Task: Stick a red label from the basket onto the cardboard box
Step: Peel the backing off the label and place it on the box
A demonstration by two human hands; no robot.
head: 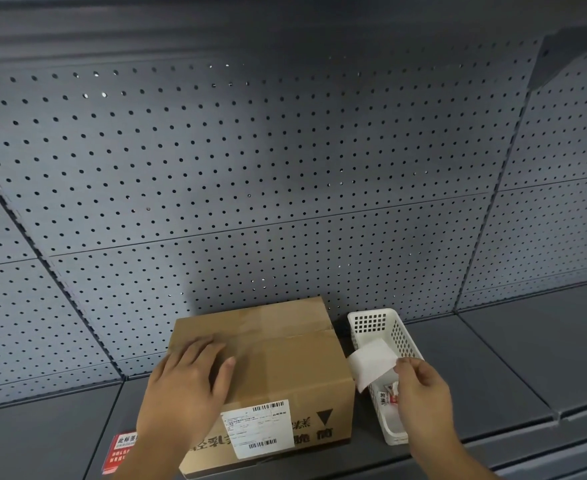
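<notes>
The cardboard box [264, 372] is steadied on the grey shelf [513, 368] by the left hand [184, 382], which is laid flat on the box top near its left edge, fingers spread wide and holding nothing. A printed white shipping label [259, 429] is seen on the box's near face, just below and to the right of this hand.

The right hand [423, 393] is held over the white basket [382, 341], which stands just right of the box. A pale sheet [371, 363] is pinched between thumb and fingertips [404, 365]; it extends up and to the left of the hand, towards the box's right edge. Only a whitish side is shown; whether this is the label's back, its backing paper, or another slip cannot be told. Beneath the hand, inside the basket, further labels [390, 393] with red and white print are visible.

A stack of red cards [118, 448] is noted on the shelf, below and left of the left wrist, partly hidden by the forearm.

Step judged in hand: a label is lifted from the basket; nothing red is yet stuck on the box.

Next move, as judged: the adhesive side must be exposed if it is still backed, the sheet carried left over the bare box top beside the left hand, and pressed flat.
</notes>
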